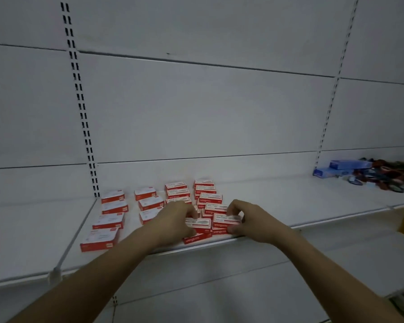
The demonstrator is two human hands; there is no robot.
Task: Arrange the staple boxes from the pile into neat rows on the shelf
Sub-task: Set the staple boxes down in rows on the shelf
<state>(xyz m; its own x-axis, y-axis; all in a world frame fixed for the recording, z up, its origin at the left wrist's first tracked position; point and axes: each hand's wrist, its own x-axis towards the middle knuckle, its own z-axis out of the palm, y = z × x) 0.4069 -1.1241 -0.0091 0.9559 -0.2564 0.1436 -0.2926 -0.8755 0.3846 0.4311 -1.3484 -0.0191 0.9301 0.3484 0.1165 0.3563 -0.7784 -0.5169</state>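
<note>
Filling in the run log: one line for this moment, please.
left hand: grips staple box | right hand: grips staple box | pile at shelf front

Red-white staple boxes (197, 223) lie flat in shelf (278, 201) rows.

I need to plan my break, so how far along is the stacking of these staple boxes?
Roughly halfway. Done: the red-and-white cardboard staple boxes at the left of the white metal shelf sit in rows running front to back. In hand: the left hand and right hand each grip a box in the jumbled pile. Left: that overlapping pile still needs straightening.
</note>
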